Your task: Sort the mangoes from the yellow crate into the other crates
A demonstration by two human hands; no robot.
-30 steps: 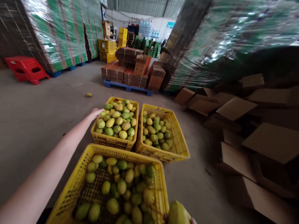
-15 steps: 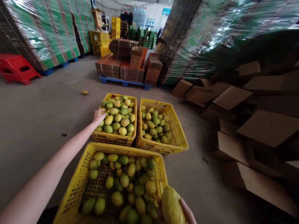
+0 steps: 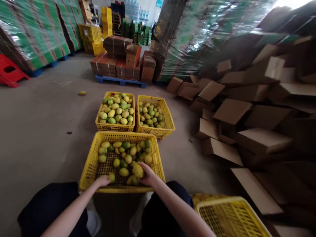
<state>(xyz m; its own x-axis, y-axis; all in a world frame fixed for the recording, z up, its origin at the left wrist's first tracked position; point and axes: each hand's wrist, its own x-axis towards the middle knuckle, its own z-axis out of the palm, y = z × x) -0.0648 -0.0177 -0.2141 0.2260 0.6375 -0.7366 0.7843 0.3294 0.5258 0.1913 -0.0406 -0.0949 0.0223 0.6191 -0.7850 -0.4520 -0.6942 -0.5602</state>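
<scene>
My right hand (image 3: pixel 147 175) is closed round a large yellow oval fruit (image 3: pixel 138 170), holding it above the front yellow crate (image 3: pixel 86 168). At that crate's near left side, my left hand (image 3: pixel 103 180) reaches over the rim with its fingers on a yellow-green fruit (image 3: pixel 111 178); the fingertips are partly hidden behind it. Several more green and yellow oval fruits (image 3: pixel 123 171) lie in this crate, mostly towards its back and right, with the slotted floor showing at left.
Behind stand a heaped crate of fruit (image 3: pixel 97 126) and a part-filled one (image 3: pixel 170 123). Another yellow crate (image 3: pixel 237 201) is at my lower right. Cardboard boxes (image 3: pixel 232 110) pile up along the right. One fruit (image 3: pixel 82 93) lies on the floor; a red stool (image 3: pixel 11 74) stands left.
My left hand has come back from the heaped rear crate to the front crate and is now at a fruit there. My right hand has moved in over the front crate, still with its fruit.
</scene>
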